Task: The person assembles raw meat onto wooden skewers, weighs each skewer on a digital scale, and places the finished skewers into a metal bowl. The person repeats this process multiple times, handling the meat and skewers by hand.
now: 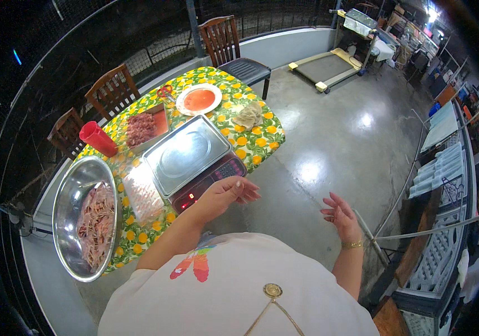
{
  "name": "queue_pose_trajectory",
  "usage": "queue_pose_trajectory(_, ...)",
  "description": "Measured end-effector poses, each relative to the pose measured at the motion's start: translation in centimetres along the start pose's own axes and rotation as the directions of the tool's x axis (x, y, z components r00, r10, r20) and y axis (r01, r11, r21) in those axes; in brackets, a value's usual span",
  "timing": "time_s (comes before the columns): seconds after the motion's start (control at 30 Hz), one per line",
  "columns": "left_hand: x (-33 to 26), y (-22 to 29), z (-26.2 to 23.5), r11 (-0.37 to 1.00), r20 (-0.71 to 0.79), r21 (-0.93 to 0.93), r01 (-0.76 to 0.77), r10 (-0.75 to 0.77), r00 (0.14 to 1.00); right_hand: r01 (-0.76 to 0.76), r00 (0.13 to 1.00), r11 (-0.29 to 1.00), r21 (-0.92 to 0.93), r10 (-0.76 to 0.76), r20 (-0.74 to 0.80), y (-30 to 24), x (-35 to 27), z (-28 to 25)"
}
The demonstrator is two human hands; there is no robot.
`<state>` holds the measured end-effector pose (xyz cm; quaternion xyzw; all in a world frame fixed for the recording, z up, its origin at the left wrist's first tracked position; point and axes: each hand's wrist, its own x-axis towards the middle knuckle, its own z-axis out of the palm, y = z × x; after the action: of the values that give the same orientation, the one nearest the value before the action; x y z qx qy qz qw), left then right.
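Note:
My left hand (229,193) is over the near edge of a digital scale (203,182), its fingers stretched out with nothing in them. To the right, away from the table, my right hand (342,217) hangs in the air above the floor, empty, fingers apart. A bare, shiny metal tray (186,151) lies on top of the scale. Left of the scale is a clear plastic sheet or bag (143,193). A large steel bowl (59,218) at the left holds a heap of raw shrimp (97,227).
On the patterned tablecloth (262,143) stand a red cup (98,139), a container of reddish raw meat or peeled shrimp (140,129), a plate of red liquid (200,99), red-handled scissors (165,92) and a crumpled pale cloth or bag (249,116). Chairs (220,42) and a treadmill (329,67) stand beyond.

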<state>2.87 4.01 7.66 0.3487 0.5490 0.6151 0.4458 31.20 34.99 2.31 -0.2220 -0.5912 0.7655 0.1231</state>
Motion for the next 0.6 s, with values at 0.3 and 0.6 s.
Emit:
queue_pose_trajectory(0.3, 1.9, 0.4, -3.4, 0.991, -0.18, 0.079, 0.111, -0.096, 0.979, -0.138, 0.987, 0.979, -0.148, 0.125, -0.096, 2.6, 3.8, -0.5)
queue_pose_trajectory(0.6, -2.2, -1.5, -9.9, 0.993, -0.481, -0.031, 0.116, -0.117, 0.869, -0.29, 0.947, 0.827, -0.482, 0.32, -0.021, 4.3, 15.0, 4.7)
